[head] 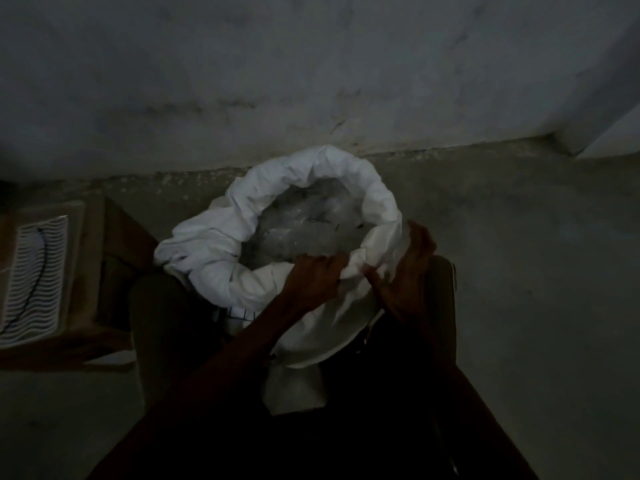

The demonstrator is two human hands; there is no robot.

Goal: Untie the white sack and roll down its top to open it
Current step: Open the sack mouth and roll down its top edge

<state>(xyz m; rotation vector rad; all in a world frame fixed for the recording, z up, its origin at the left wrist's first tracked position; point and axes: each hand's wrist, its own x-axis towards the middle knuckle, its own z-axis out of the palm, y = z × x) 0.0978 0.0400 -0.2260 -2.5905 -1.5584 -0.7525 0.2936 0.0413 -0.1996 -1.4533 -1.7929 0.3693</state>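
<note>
White sack (221, 251) open, top rolled, both hands (317, 277) gripping rim

A dim storeroom corner: stained plaster wall (242, 81), bare concrete floor (536, 254), cardboard box (90, 271) alongside.

— How many sacks do you count?
— One white sack (277, 216), at the centre of the frame, its mouth open.
— And hands?
— Two. The left hand (317, 277) and the right hand (407, 271), both at the sack's near rim, right of centre.
— Anything else to tally?
— One cardboard box (93, 271) at the left edge, with one white wavy-patterned sheet (33, 275) on top of it.
— What's inside the sack?
— Pale, clear-looking stuff; too dim and blurred to count any pieces.
</note>
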